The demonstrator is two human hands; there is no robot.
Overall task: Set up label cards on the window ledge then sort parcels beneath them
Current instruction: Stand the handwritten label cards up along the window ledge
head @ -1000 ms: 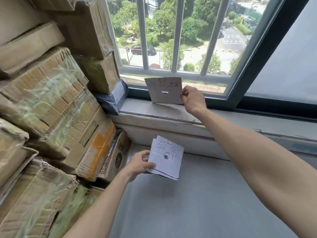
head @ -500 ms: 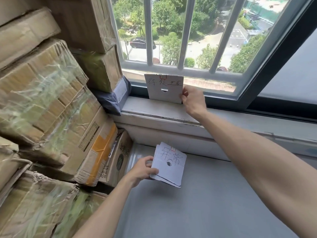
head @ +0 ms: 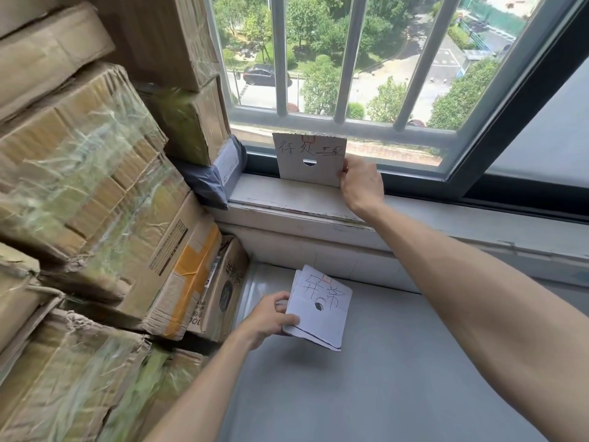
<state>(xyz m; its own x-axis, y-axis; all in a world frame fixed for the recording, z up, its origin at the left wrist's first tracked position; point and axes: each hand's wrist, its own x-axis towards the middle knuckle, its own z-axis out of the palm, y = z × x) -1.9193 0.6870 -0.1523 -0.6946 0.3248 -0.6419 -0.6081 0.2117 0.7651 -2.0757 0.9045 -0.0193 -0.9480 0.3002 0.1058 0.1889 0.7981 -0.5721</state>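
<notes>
A cardboard label card with handwritten characters and a punched hole stands upright on the white window ledge, leaning against the window frame. My right hand pinches the card's lower right edge. My left hand holds a small stack of white label cards low over the grey surface; the top one shows handwritten characters and a hole.
Taped cardboard parcels are stacked high along the left wall. A dark grey mailer bag lies at the ledge's left end. A barred window rises behind the ledge. A grey flat surface stretches below.
The view has shifted closer and slightly left. My right hand has stayed on the standing card's right edge, and my left hand has kept the stack in much the same place.
</notes>
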